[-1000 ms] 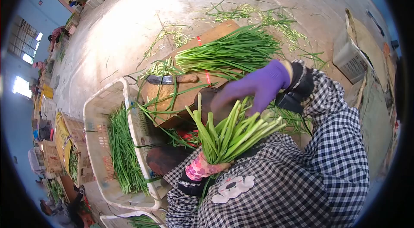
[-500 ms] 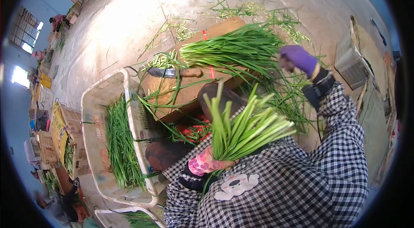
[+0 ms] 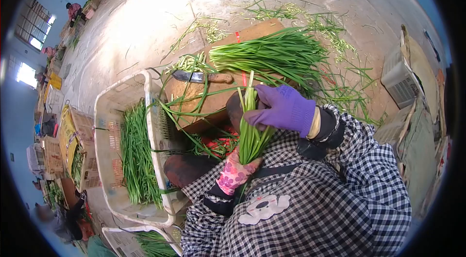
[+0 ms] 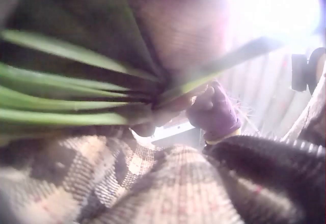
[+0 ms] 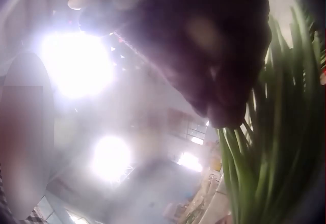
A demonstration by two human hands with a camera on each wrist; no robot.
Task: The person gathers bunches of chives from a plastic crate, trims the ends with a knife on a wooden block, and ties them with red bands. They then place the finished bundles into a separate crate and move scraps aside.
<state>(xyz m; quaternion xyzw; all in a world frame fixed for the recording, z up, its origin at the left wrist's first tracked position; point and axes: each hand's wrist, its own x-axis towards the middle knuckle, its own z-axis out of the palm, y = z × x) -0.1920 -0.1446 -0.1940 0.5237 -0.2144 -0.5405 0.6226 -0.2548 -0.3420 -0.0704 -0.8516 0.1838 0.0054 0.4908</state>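
Note:
My left hand (image 3: 238,172), in a pink floral covering, grips a bunch of garlic chives (image 3: 255,143) low down in front of my chest. Pale cut ends point up and away from me. From the right, my purple-gloved right hand (image 3: 284,109) reaches over the upper stalks, its curled fingers pinching some of them. In the right wrist view its fingertips (image 5: 226,119) meet at the stalks (image 5: 275,147). Blades (image 4: 66,102) fan out blurred in the left wrist view, with the purple glove (image 4: 214,112) behind.
A wooden board (image 3: 213,104) ahead bears a knife (image 3: 201,77) and a big pile of chives (image 3: 272,55). On the left stands a white plastic crate (image 3: 102,160) holding more chives. Trimmings (image 3: 330,33) litter the floor; a grey crate (image 3: 400,79) stands right.
My right hand swung out to the right past the pile's tips, then came back to the bunch and took hold of stalks. The fanned stalks are now gathered closer together; the left hand keeps its grip.

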